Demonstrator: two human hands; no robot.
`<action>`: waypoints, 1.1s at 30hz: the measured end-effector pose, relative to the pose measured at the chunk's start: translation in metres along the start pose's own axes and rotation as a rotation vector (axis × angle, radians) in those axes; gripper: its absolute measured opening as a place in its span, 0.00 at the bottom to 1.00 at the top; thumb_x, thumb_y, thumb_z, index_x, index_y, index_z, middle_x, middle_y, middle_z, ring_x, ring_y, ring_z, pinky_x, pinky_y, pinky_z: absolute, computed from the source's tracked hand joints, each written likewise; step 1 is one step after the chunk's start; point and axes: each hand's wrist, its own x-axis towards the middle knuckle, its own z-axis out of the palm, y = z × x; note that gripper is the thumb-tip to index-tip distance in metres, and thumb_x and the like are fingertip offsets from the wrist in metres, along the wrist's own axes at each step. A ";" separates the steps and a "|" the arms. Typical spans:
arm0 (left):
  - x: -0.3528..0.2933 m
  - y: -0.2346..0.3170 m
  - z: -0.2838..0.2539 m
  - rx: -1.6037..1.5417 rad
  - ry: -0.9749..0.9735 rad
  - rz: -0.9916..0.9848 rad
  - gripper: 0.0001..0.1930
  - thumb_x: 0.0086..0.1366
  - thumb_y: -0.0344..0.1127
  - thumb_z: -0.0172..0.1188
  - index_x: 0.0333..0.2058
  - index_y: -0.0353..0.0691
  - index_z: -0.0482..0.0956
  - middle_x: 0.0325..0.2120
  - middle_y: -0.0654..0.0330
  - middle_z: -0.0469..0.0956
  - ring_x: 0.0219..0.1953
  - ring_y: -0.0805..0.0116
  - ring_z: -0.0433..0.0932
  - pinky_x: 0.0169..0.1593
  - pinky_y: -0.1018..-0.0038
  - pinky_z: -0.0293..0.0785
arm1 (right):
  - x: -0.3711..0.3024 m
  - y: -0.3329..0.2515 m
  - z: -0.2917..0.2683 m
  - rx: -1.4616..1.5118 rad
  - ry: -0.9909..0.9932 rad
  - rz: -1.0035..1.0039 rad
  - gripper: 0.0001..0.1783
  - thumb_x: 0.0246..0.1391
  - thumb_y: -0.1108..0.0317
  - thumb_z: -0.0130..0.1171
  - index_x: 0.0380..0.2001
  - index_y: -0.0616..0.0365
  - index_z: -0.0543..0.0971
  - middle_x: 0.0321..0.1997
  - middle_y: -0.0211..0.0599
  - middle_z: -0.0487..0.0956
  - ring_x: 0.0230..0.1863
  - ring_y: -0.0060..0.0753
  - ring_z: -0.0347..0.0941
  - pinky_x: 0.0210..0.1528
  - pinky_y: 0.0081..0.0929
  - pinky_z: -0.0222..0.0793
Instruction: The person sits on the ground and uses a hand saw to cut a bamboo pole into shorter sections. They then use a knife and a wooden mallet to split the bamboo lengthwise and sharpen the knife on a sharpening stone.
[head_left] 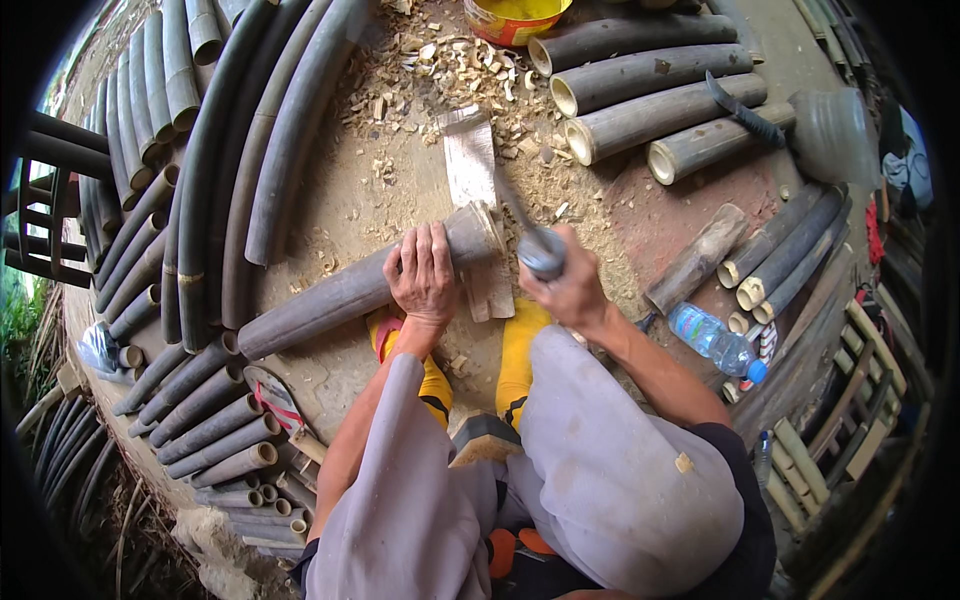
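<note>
While left hand (424,280) clasped one bamboo tube (335,309) across one board (470,165), toward near edge, I logged right hand (570,288) clamped round one tool handle (541,257).

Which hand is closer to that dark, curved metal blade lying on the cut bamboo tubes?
Right. The right hand, gripping a grey-ended tool, is below and left of the dark curved metal blade; the left hand, on a long grey bamboo tube, is farther left.
</note>
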 end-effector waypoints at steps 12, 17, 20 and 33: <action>-0.008 0.001 0.005 0.027 0.037 -0.011 0.22 0.56 0.30 0.52 0.52 0.41 0.73 0.48 0.60 0.77 0.53 0.64 0.74 0.57 0.65 0.59 | 0.007 -0.011 -0.001 0.094 0.073 -0.011 0.20 0.47 0.71 0.66 0.41 0.65 0.69 0.30 0.49 0.80 0.29 0.42 0.81 0.29 0.31 0.79; -0.010 -0.001 -0.004 -0.019 -0.002 -0.028 0.27 0.52 0.32 0.58 0.54 0.43 0.72 0.48 0.60 0.76 0.54 0.63 0.73 0.58 0.63 0.58 | 0.021 0.011 -0.006 -0.126 -0.359 0.478 0.18 0.46 0.72 0.63 0.40 0.67 0.71 0.29 0.51 0.79 0.30 0.43 0.80 0.33 0.35 0.77; 0.013 0.004 -0.031 -0.163 -0.267 -0.140 0.38 0.42 0.37 0.68 0.57 0.47 0.70 0.46 0.59 0.76 0.54 0.59 0.71 0.59 0.59 0.57 | 0.025 -0.003 -0.013 -0.108 -0.276 0.422 0.17 0.47 0.71 0.64 0.40 0.66 0.73 0.28 0.45 0.80 0.30 0.36 0.79 0.35 0.32 0.76; 0.013 -0.017 -0.026 -0.145 -0.327 -0.146 0.37 0.33 0.38 0.74 0.49 0.43 0.72 0.44 0.61 0.76 0.49 0.63 0.74 0.56 0.63 0.62 | -0.006 0.038 -0.007 -0.177 -0.283 0.323 0.20 0.48 0.76 0.61 0.44 0.70 0.69 0.25 0.44 0.78 0.22 0.35 0.77 0.23 0.25 0.79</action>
